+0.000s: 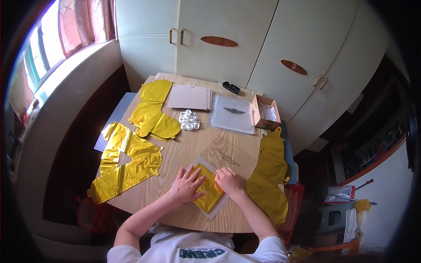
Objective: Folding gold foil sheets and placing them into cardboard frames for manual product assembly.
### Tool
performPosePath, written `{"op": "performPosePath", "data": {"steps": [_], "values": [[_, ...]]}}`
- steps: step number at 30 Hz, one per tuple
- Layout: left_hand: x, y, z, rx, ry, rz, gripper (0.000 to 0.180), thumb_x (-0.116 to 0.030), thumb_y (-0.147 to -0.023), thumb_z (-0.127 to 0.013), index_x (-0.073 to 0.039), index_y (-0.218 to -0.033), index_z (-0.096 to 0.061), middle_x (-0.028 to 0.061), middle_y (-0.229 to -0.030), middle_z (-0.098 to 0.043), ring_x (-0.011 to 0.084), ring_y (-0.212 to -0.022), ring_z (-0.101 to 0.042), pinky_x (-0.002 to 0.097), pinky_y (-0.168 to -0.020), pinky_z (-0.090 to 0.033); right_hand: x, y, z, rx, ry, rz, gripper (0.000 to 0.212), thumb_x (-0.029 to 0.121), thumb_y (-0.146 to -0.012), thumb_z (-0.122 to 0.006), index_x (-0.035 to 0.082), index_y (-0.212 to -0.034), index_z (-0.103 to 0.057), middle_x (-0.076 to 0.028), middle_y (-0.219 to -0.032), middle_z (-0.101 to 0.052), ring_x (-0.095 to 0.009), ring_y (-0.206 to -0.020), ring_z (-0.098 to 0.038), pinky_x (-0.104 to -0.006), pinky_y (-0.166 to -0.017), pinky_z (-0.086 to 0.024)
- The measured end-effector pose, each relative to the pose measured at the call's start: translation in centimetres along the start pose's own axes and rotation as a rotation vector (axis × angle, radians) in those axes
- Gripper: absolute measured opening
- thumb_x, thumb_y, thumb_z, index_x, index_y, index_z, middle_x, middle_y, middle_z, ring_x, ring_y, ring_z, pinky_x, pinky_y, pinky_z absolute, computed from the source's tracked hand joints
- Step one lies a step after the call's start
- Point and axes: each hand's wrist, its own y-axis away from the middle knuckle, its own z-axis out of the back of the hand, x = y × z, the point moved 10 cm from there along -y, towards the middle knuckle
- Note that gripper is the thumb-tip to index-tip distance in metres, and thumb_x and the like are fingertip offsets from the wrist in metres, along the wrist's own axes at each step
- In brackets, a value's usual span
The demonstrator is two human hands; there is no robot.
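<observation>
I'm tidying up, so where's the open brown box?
In the head view, the open brown box is at the far right of the table, just right of the clear plastic stack.

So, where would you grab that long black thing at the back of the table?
Probably across the middle of the black object, coming from above on the person's side, thumb and fingers along its two long edges. It is long and narrow, lies on the table, and the cupboard stands behind it.

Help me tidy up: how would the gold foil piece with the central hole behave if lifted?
The foil piece would probably flop, judging by its creases. It is likely light, lying nearly flat; its glossy surface may slip.
</observation>
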Motion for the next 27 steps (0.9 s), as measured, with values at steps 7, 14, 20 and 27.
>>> {"op": "performPosePath", "data": {"steps": [7,14,20,27], "values": [[5.7,-3.5,1.4,-0.165,0.281,0.164,0.047,-0.034,-0.087,-0.065,-0.012,-0.128,-0.057,0.0135,-0.140,-0.050,0.0346,-0.134,-0.042,0.0496,-0.109,-0.035,-0.2,0.3,0.2,-0.049,-0.058,0.000,0.005,0.015,-0.082,-0.066,0.012,-0.084,-0.063,-0.003,-0.084,-0.063,-0.023,-0.084,-0.066,-0.0360,-0.068,-0.056],[9.2,-6.3,-1.2,-0.104,0.452,0.249,0.029,-0.034,-0.083,-0.069,-0.011,-0.101,-0.071,0.0141,-0.142,-0.047,0.0382,-0.141,-0.030,0.0515,-0.112,-0.029,0.2,0.4,0.5,-0.144,-0.081,0.019,0.006,0.014,-0.081,-0.067,0.012,-0.083,-0.062,-0.004,-0.083,-0.062,-0.023,-0.083,-0.064,-0.0355,-0.066,-0.055],[9.5,-6.2,-1.9,-0.089,0.363,0.279,0.037,-0.042,-0.084,-0.070,-0.007,-0.095,-0.070,0.0176,-0.149,-0.038,0.0435,-0.147,-0.016,0.0545,-0.115,-0.022,0.1,0.6,0.7,-0.180,-0.080,-0.006,0.005,0.010,-0.080,-0.067,0.012,-0.082,-0.064,-0.002,-0.083,-0.063,-0.022,-0.082,-0.064,-0.0343,-0.068,-0.055],[8.3,-6.2,-1.0,-0.150,0.280,0.225,0.042,-0.048,-0.084,-0.069,-0.006,-0.086,-0.069,0.0189,-0.145,-0.040,0.0423,-0.146,-0.017,0.0539,-0.116,-0.017,0.2,0.8,0.7,-0.217,-0.075,0.010,0.007,0.012,-0.078,-0.068,0.012,-0.082,-0.062,-0.003,-0.082,-0.060,-0.023,-0.080,-0.062,-0.0355,-0.067,-0.054]]}}
